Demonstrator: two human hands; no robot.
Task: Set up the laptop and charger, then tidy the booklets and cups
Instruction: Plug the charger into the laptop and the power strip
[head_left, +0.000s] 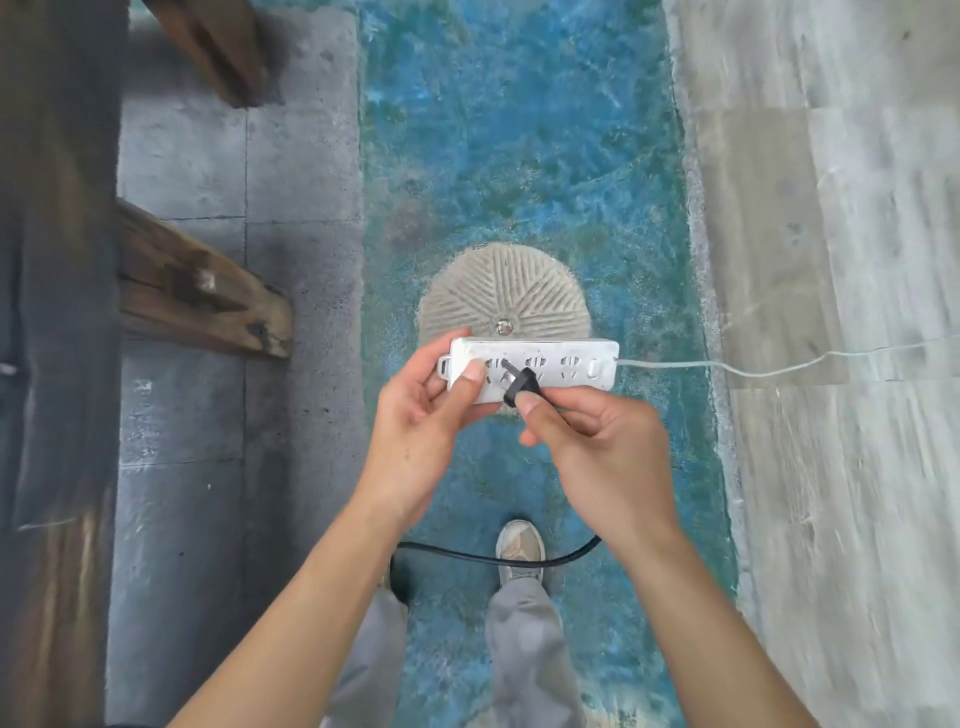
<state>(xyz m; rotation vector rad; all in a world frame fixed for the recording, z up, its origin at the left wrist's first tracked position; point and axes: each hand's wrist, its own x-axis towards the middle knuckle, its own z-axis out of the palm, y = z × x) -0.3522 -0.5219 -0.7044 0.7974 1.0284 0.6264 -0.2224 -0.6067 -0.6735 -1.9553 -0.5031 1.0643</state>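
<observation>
My left hand holds a white power strip by its left end, level in the air above the floor. My right hand pinches a black charger plug with its metal prongs angled at the strip's left-most socket. The prongs touch or hover at the socket face; I cannot tell which. The plug's black cable loops down under my right wrist and across in front of my legs. The strip's white cord runs off to the right. No laptop, booklets or cups are in view.
A blue-green painted floor strip lies below, with a round grooved stone disc behind the strip. Grey stone slabs and dark wooden beams are on the left, a pale wall or ledge on the right. My shoe is below.
</observation>
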